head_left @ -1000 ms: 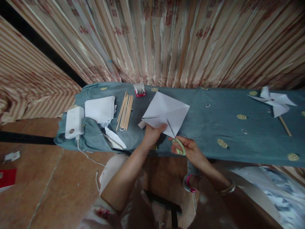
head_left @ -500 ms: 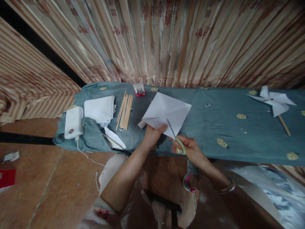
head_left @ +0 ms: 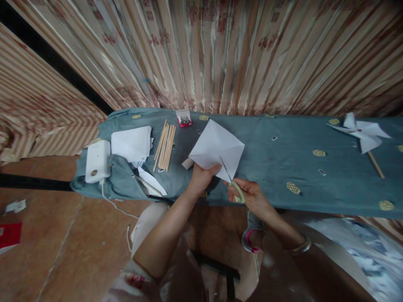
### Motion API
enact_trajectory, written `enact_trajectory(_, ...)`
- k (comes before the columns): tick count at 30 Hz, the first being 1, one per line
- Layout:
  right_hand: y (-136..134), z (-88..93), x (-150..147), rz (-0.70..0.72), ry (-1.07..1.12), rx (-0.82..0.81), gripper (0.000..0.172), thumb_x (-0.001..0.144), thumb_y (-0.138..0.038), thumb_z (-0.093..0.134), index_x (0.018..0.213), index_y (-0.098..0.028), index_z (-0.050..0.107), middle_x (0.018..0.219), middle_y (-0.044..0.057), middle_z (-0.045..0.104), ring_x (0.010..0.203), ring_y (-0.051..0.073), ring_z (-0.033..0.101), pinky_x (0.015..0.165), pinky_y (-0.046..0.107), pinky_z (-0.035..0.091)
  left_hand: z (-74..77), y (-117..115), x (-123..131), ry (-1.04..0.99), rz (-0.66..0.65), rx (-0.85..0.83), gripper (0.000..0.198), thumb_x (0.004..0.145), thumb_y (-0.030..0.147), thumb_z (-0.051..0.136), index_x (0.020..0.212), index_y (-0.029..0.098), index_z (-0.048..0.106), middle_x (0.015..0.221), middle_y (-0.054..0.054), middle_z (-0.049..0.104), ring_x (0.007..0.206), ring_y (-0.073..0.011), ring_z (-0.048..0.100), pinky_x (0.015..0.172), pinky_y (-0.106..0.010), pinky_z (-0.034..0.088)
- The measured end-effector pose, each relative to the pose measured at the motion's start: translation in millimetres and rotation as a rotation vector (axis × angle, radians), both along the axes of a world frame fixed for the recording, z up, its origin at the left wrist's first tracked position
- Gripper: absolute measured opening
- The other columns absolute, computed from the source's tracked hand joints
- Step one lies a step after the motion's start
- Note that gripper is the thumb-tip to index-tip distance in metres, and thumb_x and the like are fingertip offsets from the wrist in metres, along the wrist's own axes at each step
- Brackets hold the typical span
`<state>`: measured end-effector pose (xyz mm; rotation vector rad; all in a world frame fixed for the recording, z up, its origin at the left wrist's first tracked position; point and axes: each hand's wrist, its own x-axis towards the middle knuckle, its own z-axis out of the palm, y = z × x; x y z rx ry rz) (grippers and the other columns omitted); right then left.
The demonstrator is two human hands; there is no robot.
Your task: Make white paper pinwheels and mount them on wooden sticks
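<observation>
A square sheet of white paper (head_left: 218, 140) is held up over the table with one corner toward me. My left hand (head_left: 203, 175) pinches its near left edge, thumb on top and fingers hidden beneath. My right hand (head_left: 247, 191) is closed round the pale green handles of the scissors (head_left: 238, 193). Their dark blades lie along the paper's near corner and point toward its middle. Partly under the paper's left corner, a small pale cylinder (head_left: 188, 163) rests on the cloth.
Left of the paper lie wooden sticks (head_left: 166, 147), a stack of white paper (head_left: 131, 142) and a white power box (head_left: 98, 162) with a cord. A red box of small metal pins (head_left: 184, 120) stands behind. A paper pinwheel (head_left: 362, 133) on a stick lies far right on the green tablecloth (head_left: 292, 159).
The paper's right side has swung a little toward me and to the left. Both hands stay almost in place, still holding the paper and the scissors.
</observation>
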<state>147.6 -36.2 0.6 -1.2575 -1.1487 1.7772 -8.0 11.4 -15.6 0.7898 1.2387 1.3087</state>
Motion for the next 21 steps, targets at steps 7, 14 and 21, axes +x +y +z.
enact_trajectory(7,-2,-3.0,2,0.026,0.002,0.031,0.046,0.067,-0.063,0.073,0.076,-0.019,0.063,0.060,-0.001,0.063,0.052,0.009,0.053,0.051,0.022,0.043,3.8,1,-1,-0.002,0.000,-0.012,0.033,0.054,0.021,0.077,0.085,0.017,0.065,0.094,-0.008,0.072,0.086,-0.0234,0.066,0.084,-0.038,0.052)
enact_trajectory(14,0,-3.6,16,0.139,-0.036,0.000,0.051,0.068,-0.060,0.073,0.098,-0.019,0.066,0.066,0.000,0.065,0.058,0.012,0.058,0.055,0.024,0.047,5.3,5,-9,-0.003,0.029,0.016,0.029,0.055,0.025,0.076,0.081,0.016,0.067,0.088,-0.008,0.074,0.082,-0.0237,0.067,0.083,-0.038,0.053)
enact_trajectory(21,8,10.4,50,0.191,-0.132,0.000,0.051,0.066,-0.054,0.078,0.098,-0.016,0.068,0.076,0.003,0.067,0.066,0.014,0.058,0.062,0.027,0.048,7.3,7,-18,-0.058,0.064,0.072,0.034,0.055,0.023,0.075,0.088,0.016,0.068,0.090,-0.007,0.073,0.085,-0.0220,0.067,0.086,-0.036,0.051)
